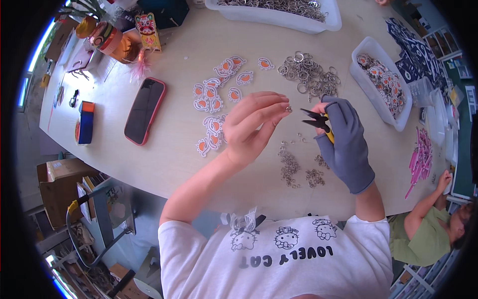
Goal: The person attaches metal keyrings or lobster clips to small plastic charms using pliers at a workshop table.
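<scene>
My left hand point(254, 122) is raised over the table, thumb and fingertips pinched on a small metal ring point(289, 108). In my right hand point(347, 144), which wears a grey fingerless glove, are black-nosed pliers point(315, 119) with yellow handles. Their jaws are parted and point toward the ring, a short gap away. Below the hands lie loose piles of small jump rings point(289, 167). A heap of key rings with short chains point(308, 74) sits just beyond my right hand. Flat white-and-orange charms point(211, 94) are spread beside and beyond my left hand, some overlapping.
A white tub of key rings point(279, 19) stands at the far edge. Another white tub point(363, 82) at right holds charms. Left are a phone point(145, 110), a small blue-orange box point(85, 122) and a jar point(112, 42). Pink strips point(421, 157) lie far right, near another person point(423, 234).
</scene>
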